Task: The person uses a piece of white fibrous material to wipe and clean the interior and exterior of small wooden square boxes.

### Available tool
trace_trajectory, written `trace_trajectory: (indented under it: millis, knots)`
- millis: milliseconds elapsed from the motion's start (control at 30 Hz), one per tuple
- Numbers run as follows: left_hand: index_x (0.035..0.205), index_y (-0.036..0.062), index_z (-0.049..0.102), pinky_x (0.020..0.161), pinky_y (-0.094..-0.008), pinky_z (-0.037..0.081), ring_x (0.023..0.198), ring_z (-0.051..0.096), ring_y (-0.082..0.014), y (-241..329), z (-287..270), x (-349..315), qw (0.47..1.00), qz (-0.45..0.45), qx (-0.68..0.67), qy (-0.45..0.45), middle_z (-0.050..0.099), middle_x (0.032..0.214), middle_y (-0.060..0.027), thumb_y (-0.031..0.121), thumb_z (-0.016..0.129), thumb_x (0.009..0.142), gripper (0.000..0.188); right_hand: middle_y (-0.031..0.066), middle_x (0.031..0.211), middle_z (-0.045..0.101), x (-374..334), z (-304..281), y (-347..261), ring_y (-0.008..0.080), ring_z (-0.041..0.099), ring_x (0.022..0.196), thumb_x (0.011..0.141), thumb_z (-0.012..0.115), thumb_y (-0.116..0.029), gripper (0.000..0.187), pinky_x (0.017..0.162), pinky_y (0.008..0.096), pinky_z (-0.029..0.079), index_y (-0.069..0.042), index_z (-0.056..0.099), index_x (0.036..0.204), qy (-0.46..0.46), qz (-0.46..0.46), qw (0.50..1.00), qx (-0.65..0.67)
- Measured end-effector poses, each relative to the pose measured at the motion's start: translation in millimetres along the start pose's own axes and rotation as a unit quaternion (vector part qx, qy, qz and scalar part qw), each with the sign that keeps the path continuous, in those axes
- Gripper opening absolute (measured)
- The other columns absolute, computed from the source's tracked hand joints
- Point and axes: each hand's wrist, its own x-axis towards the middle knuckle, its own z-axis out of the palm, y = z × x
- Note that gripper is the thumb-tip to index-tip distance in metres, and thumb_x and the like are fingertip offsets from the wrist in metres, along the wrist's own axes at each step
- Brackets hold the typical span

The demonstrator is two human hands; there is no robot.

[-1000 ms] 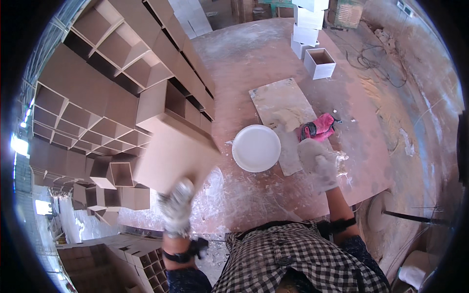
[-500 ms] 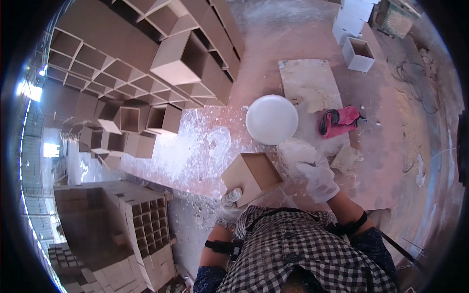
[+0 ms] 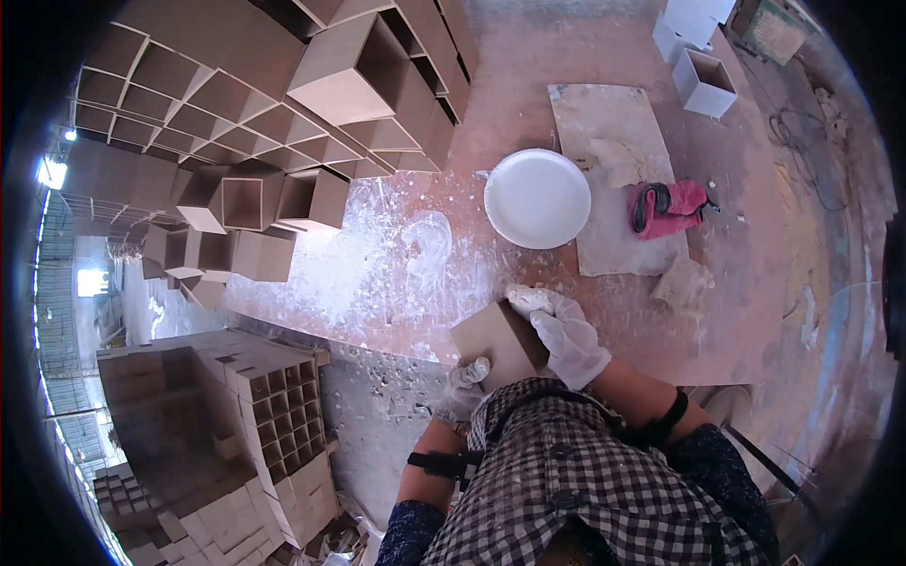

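Observation:
A brown open-topped fibreboard box point(image 3: 496, 343) is held tilted in front of my body. My gloved left hand point(image 3: 463, 387) grips its near left side, thumb up on the outer face. My gloved right hand point(image 3: 570, 343) is closed at the box's far right edge. Under its fingers a whitish wad point(image 3: 530, 300) touches the rim; its kind is too blurred to tell. Beyond the box lies a round white dish point(image 3: 538, 199) on the reddish worktop point(image 3: 415, 302).
A pale board point(image 3: 613, 108) lies under a red-and-black cloth bundle point(image 3: 668, 209) and a crumpled tan scrap point(image 3: 683, 286). Brown boxes point(image 3: 354, 75) are stacked at the far left. White boxes point(image 3: 706, 83) stand far right. A compartmented stack point(image 3: 285, 412) rises at the near left.
My right hand has moved left from the worktop to the box, bringing the whitish wad from beside the dish. The box has shifted slightly right and turned in my left hand.

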Motion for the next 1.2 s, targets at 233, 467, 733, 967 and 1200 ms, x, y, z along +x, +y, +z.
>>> trace_trajectory:
  millis: [233,467,733,967,1200]
  knots:
    - [0.130,0.0006,0.045,0.100,-0.0466,0.045,0.118,0.053,-0.0309,-12,-35,2,0.998,0.022,-0.058,-0.019,0.052,0.129,-0.0145,0.027,0.080,0.072,0.072,0.0117,0.114,0.063,-27,1,9,0.0252,0.060,0.106,0.084,0.053,0.001,0.032,0.092,0.0323,0.047,-0.003,0.061,0.114,-0.147,-0.070,0.966,-0.202]
    - [0.130,0.0006,0.045,0.102,-0.0486,0.043,0.119,0.052,-0.0324,-22,-70,2,0.993,0.045,-0.108,0.031,0.052,0.130,-0.0152,0.029,0.077,0.075,0.071,0.0116,0.108,0.063,-37,4,4,0.0286,0.061,0.102,0.076,0.062,-0.009,0.035,0.088,0.0393,0.049,-0.008,0.060,0.111,-0.223,-0.252,0.837,-0.433]
    - [0.131,-0.0026,0.045,0.103,-0.0488,0.041,0.118,0.052,-0.0357,3,-60,2,0.995,0.056,-0.065,-0.055,0.055,0.128,-0.0157,0.028,0.081,0.069,0.078,0.0027,0.110,0.060,-23,22,40,0.0172,0.057,0.105,0.080,0.056,-0.023,0.030,0.087,0.0346,0.047,-0.016,0.060,0.109,-0.178,-0.410,0.612,-0.653]
    - [0.121,-0.0003,0.053,0.094,-0.0418,0.050,0.106,0.060,-0.0273,1,-76,3,0.995,0.053,-0.088,0.013,0.061,0.115,-0.0121,0.026,0.079,0.074,0.060,0.0040,0.110,0.060,10,29,28,0.0239,0.056,0.103,0.080,0.054,-0.023,0.034,0.086,0.0405,0.046,-0.015,0.059,0.112,-0.156,-0.437,0.568,-0.680]
    - [0.130,-0.0017,0.046,0.099,-0.0493,0.046,0.114,0.056,-0.0328,-9,-100,10,0.994,0.057,-0.092,0.031,0.057,0.124,-0.0141,0.026,0.083,0.067,0.078,0.0061,0.102,0.063,8,37,21,0.0277,0.061,0.089,0.089,0.053,-0.027,0.020,0.074,0.0381,0.049,-0.013,0.066,0.095,-0.033,-0.137,0.758,-0.637]
